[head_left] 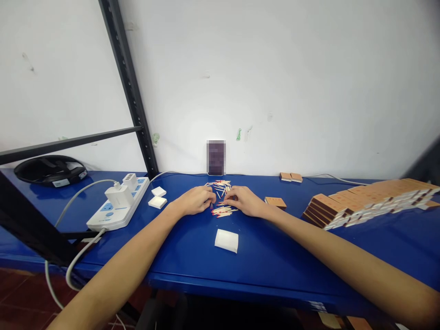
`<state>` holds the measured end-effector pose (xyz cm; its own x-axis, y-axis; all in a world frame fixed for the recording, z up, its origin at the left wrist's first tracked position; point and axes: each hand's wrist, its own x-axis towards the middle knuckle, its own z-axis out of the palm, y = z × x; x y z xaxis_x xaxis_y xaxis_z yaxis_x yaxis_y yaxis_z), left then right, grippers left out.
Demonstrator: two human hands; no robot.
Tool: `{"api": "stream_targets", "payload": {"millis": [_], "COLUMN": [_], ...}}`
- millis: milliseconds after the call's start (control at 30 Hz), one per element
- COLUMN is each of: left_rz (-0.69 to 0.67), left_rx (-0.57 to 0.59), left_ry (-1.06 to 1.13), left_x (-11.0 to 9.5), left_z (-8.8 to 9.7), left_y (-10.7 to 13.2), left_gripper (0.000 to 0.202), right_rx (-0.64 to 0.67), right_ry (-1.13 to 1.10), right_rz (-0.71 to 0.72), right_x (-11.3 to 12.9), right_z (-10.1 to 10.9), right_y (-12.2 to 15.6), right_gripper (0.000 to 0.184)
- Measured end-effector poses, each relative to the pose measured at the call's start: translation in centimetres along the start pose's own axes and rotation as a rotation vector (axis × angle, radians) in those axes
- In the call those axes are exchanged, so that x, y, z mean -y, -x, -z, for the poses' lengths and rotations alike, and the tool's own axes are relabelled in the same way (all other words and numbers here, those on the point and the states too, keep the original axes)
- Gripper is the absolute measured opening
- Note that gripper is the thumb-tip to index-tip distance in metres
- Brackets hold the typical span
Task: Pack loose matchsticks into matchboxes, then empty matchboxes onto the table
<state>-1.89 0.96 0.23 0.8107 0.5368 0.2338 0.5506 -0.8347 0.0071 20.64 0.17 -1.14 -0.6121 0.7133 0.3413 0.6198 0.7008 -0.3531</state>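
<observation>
My left hand [199, 200] is closed, with its fingers curled at the left edge of the loose matches; what it holds, if anything, is hidden. Opposite it, my right hand [243, 200] pinches matchsticks [221, 203] whose red heads point toward the left hand. Just in front of the fingers lies a small pile of matches [222, 211], heads mostly to the left. Behind the hands, more matches [222, 184] are scattered in a loose heap. A white matchbox tray [226, 240] sits nearer the front edge.
Two white trays [157, 202] lie left, beside a white power strip [118, 206]. Orange-brown matchboxes [275, 202] rest by my right wrist, and a long stack of matchboxes [371, 199] fills the right. A pixelated upright device [216, 157] leans on the wall. A black shelf post [129, 82] rises left.
</observation>
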Motion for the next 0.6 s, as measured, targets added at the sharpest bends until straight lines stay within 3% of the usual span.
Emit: {"api": "stream_targets", "payload": {"millis": [233,433,533,600], "left_rz": [0.096,0.226,0.234,0.236], "left_rx": [-0.087,-0.15,-0.174,-0.181], "left_ry": [0.053,0.309,0.363,0.409], "left_x": [1.2,-0.3,-0.9,-1.2], "left_z": [-0.6,-1.2,-1.4,-1.5], "left_y": [0.1,-0.6,-0.8,-1.0], "left_gripper": [0.023,0.021,0.022,0.025], "right_rx": [-0.016,0.036,-0.031,-0.01], "right_ry": [-0.04,-0.079,0.009,0.115], "right_rz": [0.002,0.015,-0.041,-0.048], "right_x": [0.0,0.5,-0.3,-1.3], "right_z": [-0.2,0.3,1.1,1.6], "right_y": [-0.1,-0.6,-1.1,-1.4], "right_gripper": [0.025,0.022,0.022,0.021]}}
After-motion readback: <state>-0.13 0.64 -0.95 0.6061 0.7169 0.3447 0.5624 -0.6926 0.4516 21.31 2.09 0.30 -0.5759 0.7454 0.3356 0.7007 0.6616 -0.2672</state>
